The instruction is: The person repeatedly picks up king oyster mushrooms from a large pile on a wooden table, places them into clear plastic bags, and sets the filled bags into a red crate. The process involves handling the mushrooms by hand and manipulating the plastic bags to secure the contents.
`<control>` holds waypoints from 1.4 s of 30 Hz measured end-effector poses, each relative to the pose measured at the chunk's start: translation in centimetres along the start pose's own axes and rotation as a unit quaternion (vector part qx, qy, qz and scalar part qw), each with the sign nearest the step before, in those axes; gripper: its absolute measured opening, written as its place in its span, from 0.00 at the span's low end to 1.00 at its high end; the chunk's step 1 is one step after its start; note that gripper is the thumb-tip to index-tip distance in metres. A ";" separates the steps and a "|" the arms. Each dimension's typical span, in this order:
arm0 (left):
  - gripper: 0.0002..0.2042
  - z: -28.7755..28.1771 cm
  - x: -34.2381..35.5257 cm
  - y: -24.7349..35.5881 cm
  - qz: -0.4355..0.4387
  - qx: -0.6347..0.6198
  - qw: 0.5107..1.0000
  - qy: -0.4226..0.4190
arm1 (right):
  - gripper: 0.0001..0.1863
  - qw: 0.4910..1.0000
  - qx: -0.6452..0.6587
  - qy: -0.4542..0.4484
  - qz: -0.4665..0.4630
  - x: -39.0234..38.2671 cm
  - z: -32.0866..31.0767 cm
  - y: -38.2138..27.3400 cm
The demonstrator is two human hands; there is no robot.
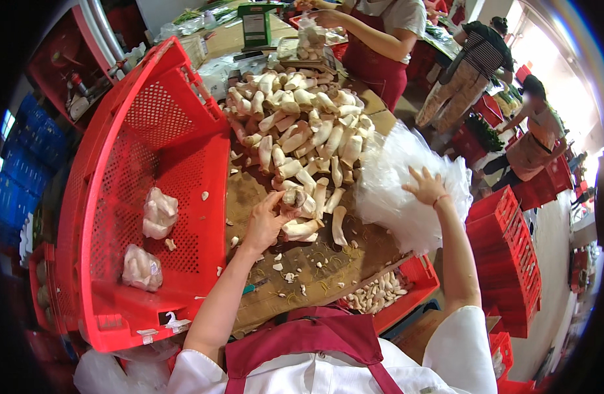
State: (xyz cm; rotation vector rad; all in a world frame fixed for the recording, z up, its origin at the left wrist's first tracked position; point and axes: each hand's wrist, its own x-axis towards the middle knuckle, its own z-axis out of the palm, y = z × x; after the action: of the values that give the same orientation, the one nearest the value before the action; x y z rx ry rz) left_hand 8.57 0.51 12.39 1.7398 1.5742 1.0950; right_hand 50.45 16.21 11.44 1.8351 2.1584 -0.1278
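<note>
The left hand (264, 222) is curled around a mushroom (292, 197), with the cut end facing up. The right hand (428, 189) is spread wide at the plastic bags (403, 154), with nothing gripped in it. The bags lie on the right side of the desk (246, 210). Just past the left hand is a big pile of mushrooms (302, 115), in the middle and going to the far side. Little white bits lie near, on the brown top. On the left is a big red crate (102, 190) with two packs (160, 213) in it. Near and to the right, a red bin (421, 276) holds small pieces (378, 293). A green scale (256, 29) stands far off. Across the desk is a person in a red apron (379, 62).
</note>
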 end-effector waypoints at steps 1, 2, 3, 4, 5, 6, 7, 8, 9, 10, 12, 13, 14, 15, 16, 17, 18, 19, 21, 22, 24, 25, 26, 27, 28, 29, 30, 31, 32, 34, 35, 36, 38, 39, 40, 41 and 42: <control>0.20 -0.8 -0.7 0.4 -0.084 -0.115 0.990 -0.021 | 0.41 1.000 -0.014 0.000 0.018 -0.6 0.3 -1.7; 0.18 -0.9 -1.4 -0.6 -0.134 -0.268 0.954 -0.030 | 0.40 1.000 -0.012 0.004 0.016 -0.5 -0.1 -2.8; 0.18 -1.0 -1.8 0.1 -0.136 -0.268 0.953 -0.026 | 0.40 1.000 -0.012 0.006 0.025 -0.8 -0.6 -3.0; 0.16 -1.2 -2.1 1.3 -0.164 -0.337 0.927 -0.017 | 0.40 1.000 -0.013 0.007 0.021 -0.8 -1.5 -3.1; 0.14 -1.3 -2.5 2.0 -0.191 -0.405 0.894 -0.009 | 0.38 1.000 -0.005 0.004 0.019 -0.6 -2.8 -3.0; 0.14 -1.1 -2.8 1.2 -0.187 -0.419 0.888 -0.020 | 0.37 1.000 0.001 0.004 0.020 -1.3 -4.4 -2.7; 0.14 -1.1 -3.2 0.5 -0.188 -0.418 0.889 -0.014 | 0.37 1.000 0.001 0.005 0.014 -1.9 -5.6 -3.2; 0.15 -1.1 -3.5 0.0 -0.196 -0.400 0.895 0.008 | 0.34 0.994 0.011 0.107 -0.030 -2.8 -6.7 -4.0; 0.15 -0.9 -3.7 -0.1 -0.203 -0.384 0.900 0.027 | 0.31 0.976 0.019 0.208 -0.069 -4.0 -8.1 -4.6; 0.15 -0.9 -3.9 0.1 -0.205 -0.382 0.901 0.029 | 0.25 0.935 0.051 0.323 -0.137 -5.2 -9.6 -6.3; 0.18 -0.7 -4.2 0.9 -0.179 -0.391 0.901 0.054 | 0.17 0.865 0.191 0.408 -0.220 -7.1 -10.7 -10.2; 0.18 -0.7 -4.5 1.1 -0.179 -0.391 0.901 0.055 | 0.16 0.836 0.276 0.401 -0.254 -8.2 -10.2 -12.9; 0.19 -0.6 -4.7 1.5 -0.201 -0.395 0.895 0.057 | 0.16 0.838 0.337 0.335 -0.267 -9.4 -9.0 -15.0; 0.20 -0.7 -5.0 1.9 -0.224 -0.396 0.888 0.062 | 0.17 0.837 0.477 0.146 -0.225 -11.1 -8.3 -17.5; 0.22 -0.3 -5.2 2.7 -0.219 -0.393 0.891 0.064 | 0.20 0.846 0.455 0.106 -0.257 -12.9 -8.1 -19.4; 0.22 -0.1 -5.4 3.5 -0.215 -0.395 0.891 0.059 | 0.26 0.812 0.503 0.057 -0.291 -12.6 -4.5 -20.6; 0.23 -0.5 -6.0 3.6 -0.215 -0.306 0.926 0.042 | 0.31 0.735 0.607 -0.137 -0.269 -13.6 -3.7 -22.7; 0.23 -0.5 -6.2 4.3 -0.208 -0.223 0.952 0.014 | 0.31 0.591 0.724 -0.219 -0.282 -14.1 -1.9 -24.1; 0.24 -0.9 -6.7 4.8 -0.159 -0.093 0.983 -0.017 | 0.29 0.568 0.751 -0.241 -0.235 -14.9 0.4 -25.3; 0.24 -1.2 -7.3 4.3 -0.127 -0.045 0.991 0.013 | 0.29 0.564 0.760 -0.231 -0.226 -15.0 1.0 -25.9; 0.21 -1.4 -8.4 2.4 -0.025 0.060 0.992 0.111 | 0.29 0.562 0.770 -0.217 -0.211 -15.3 2.1 -25.8; 0.17 -2.2 -9.3 1.0 -0.050 0.110 0.987 0.105 | 0.28 0.519 0.800 -0.226 -0.201 -15.5 2.5 -25.7; 0.15 -3.1 -10.8 -0.9 -0.066 0.163 0.982 0.073 | 0.26 0.474 0.826 -0.235 -0.191 -15.6 2.7 -25.7; 0.13 -3.8 -12.4 -2.6 -0.083 0.216 0.972 0.041 | 0.26 0.473 0.827 -0.236 -0.193 -15.8 2.6 -25.7; 0.12 -4.4 -14.1 -3.7 -0.131 0.256 0.957 -0.022 | 0.25 0.433 0.844 -0.251 -0.193 -16.1 2.3 -25.7; 0.12 -4.5 -15.6 -4.6 -0.178 0.294 0.935 -0.086 | 0.24 0.393 0.859 -0.265 -0.193 -16.2 2.2 -25.6; 0.12 -4.4 -16.9 -5.3 -0.178 0.294 0.935 -0.086 | 0.24 0.393 0.859 -0.265 -0.193 -16.2 2.3 -25.5; 0.12 -4.1 -18.0 -5.9 -0.151 0.317 0.931 -0.100 | 0.25 0.389 0.859 -0.268 -0.196 -16.2 2.3 -25.3; 0.13 -3.8 -18.7 -6.5 -0.123 0.340 0.925 -0.115 | 0.25 0.385 0.859 -0.270 -0.200 -16.2 2.4 -25.2; 0.15 -3.2 -19.1 -7.3 -0.135 0.332 0.927 -0.112 | 0.26 0.385 0.860 -0.265 -0.205 -16.4 2.5 -25.0; 0.16 -3.1 -19.3 -7.7 -0.148 0.326 0.928 -0.108 | 0.26 0.385 0.860 -0.259 -0.211 -16.5 2.5 -24.9; 0.16 -3.1 -19.2 -7.9 -0.148 0.325 0.928 -0.108 | 0.26 0.386 0.860 -0.259 -0.211 -16.6 2.4 -24.9; 0.17 -3.2 -19.0 -8.3 -0.211 0.270 0.930 -0.130 | 0.27 0.391 0.858 -0.259 -0.209 -16.8 2.2 -24.8; 0.17 -3.3 -19.0 -8.5 -0.210 0.270 0.931 -0.129 | 0.27 0.391 0.858 -0.258 -0.209 -16.8 2.1 -24.8; 0.17 -3.4 -19.1 -8.7 -0.207 0.265 0.933 -0.127 | 0.27 0.396 0.856 -0.258 -0.207 -16.8 2.2 -24.8; 0.17 -3.4 -19.2 -8.8 -0.204 0.260 0.935 -0.125 | 0.28 0.401 0.855 -0.258 -0.205 -16.8 2.2 -24.7; 0.17 -3.4 -19.3 -8.9 -0.204 0.260 0.936 -0.125 | 0.28 0.402 0.855 -0.257 -0.204 -16.7 2.6 -24.6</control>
State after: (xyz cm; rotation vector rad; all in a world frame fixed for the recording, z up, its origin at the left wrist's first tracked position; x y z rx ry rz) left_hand 1.21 -17.28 2.76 1.6596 2.0506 0.2514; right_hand 29.16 -4.71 10.61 0.8735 1.3987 -3.3717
